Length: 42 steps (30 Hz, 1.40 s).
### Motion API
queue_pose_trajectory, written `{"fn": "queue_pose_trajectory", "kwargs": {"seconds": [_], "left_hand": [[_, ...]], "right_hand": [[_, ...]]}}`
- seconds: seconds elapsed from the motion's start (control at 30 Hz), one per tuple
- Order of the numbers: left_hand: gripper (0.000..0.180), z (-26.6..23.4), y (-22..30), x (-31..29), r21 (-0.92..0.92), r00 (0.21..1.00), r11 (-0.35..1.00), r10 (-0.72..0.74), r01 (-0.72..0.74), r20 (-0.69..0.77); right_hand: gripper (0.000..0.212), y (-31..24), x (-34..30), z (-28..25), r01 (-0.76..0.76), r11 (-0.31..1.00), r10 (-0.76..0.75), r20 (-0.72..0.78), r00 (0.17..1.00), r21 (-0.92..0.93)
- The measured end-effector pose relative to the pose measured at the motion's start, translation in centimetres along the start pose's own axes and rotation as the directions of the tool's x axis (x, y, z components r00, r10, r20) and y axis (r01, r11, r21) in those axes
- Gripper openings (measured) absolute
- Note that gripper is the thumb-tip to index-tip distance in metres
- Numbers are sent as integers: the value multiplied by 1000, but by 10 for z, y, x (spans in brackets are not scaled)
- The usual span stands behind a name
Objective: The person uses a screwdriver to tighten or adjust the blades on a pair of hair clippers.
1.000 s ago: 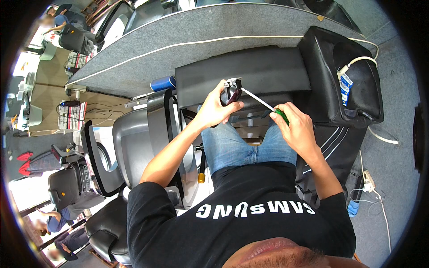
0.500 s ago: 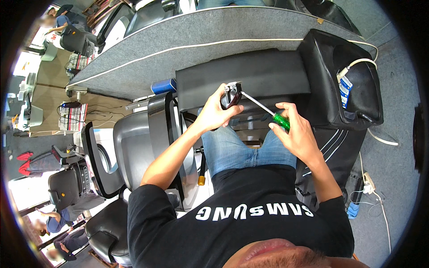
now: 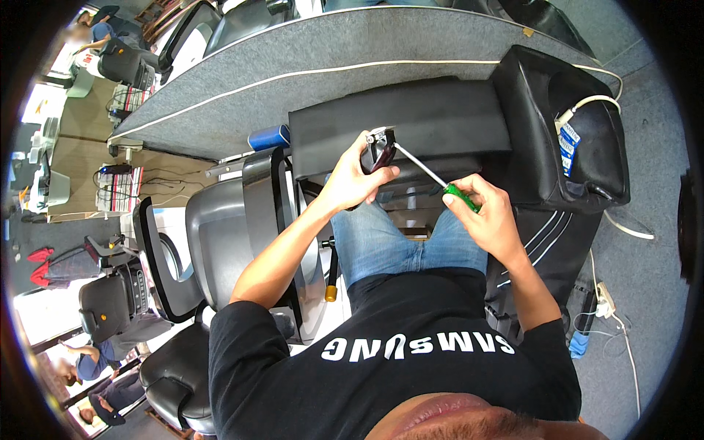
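My left hand (image 3: 357, 178) is closed round a hair clipper (image 3: 383, 152) with a dark red and black body and a metal blade head at its upper end. The clipper is held over my lap, blade end pointing away from me. In my right hand (image 3: 485, 216) is a screwdriver (image 3: 421, 166), gripped by its green handle. Its shank slants up and left, and the tip meets the side of the clipper just below the blade head. Whether the tip sits in a screw is too small to tell.
A black padded bench (image 3: 400, 121) lies beyond my hands, with a black box-shaped seat (image 3: 532, 125) at its right holding blue packets (image 3: 567, 150). A blue cylinder (image 3: 269, 138) stands near the bench's left end. A black salon chair (image 3: 220, 235) is at my left. People sit far left.
My right fingers have shifted along the green handle and curled more tightly round it. The clipper has tilted slightly, and the screwdriver tip stays against it.
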<state>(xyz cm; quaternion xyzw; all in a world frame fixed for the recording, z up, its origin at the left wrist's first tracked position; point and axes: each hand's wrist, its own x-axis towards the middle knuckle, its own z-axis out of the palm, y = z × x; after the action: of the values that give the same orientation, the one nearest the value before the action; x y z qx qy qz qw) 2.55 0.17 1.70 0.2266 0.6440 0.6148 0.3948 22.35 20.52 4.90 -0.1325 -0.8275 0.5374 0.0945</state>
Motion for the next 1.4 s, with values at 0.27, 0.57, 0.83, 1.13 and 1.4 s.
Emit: {"fn": "queue_pose_trajectory", "kwargs": {"seconds": [0.27,0.57,0.83,1.13,1.4], "left_hand": [[67,0,-4,-1,-64,998,997,-38,35,-40],[70,-4,-7,5,-84,999,996,-22,20,-31],[64,-1,-4,1,-37,999,999,-10,9,-37],[61,-1,1,2,-32,999,999,-24,24,-21],[71,0,3,2,-4,998,998,-62,62,-2]], "right_hand": [[21,-8,6,-1,196,897,-247,-81,966,-397],[27,-8,5,3,174,942,-201,-68,977,-288],[27,-19,13,-12,-326,942,311,157,937,81],[23,-15,8,-4,87,946,-110,-59,992,-312],[24,-19,6,-7,44,947,-60,-40,997,-318]]}}
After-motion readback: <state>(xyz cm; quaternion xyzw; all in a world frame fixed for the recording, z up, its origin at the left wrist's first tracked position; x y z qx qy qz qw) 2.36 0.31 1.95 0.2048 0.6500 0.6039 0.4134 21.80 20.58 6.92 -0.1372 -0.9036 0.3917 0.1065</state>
